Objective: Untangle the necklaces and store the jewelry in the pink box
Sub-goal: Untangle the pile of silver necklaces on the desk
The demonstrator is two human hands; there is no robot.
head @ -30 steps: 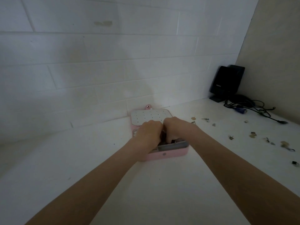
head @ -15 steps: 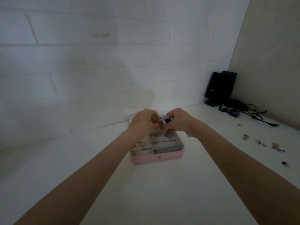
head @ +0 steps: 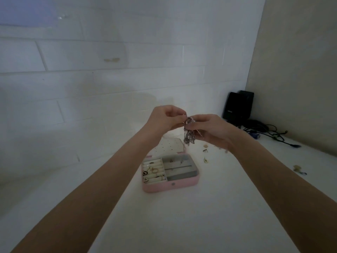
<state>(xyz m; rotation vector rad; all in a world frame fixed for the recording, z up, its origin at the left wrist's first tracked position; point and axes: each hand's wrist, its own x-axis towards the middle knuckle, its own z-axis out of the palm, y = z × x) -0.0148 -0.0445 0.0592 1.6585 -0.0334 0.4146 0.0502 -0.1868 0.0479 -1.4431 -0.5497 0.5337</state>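
A tangled clump of silvery necklaces point(head: 189, 136) hangs in the air above the open pink box point(head: 170, 186). My left hand point(head: 165, 119) pinches the top of the clump from the left. My right hand point(head: 209, 130) pinches it from the right, with chain draped under its fingers. The box lies on the white table with its dotted white lid point(head: 168, 146) folded back. Several rings sit in the cream ring rolls point(head: 153, 171) on the box's left side. Its grey compartments point(head: 179, 168) on the right hold a few small pieces.
Small loose jewelry pieces point(head: 205, 159) lie on the table right of the box, and more point(head: 299, 169) sit near the right edge. A black speaker point(head: 238, 107) and tangled cables point(head: 268, 132) fill the back right corner. White brick wall behind.
Both hands rose out of the box, lifting the tangled necklaces up above it. The box's compartments, covered by the hands a second ago, are now exposed.
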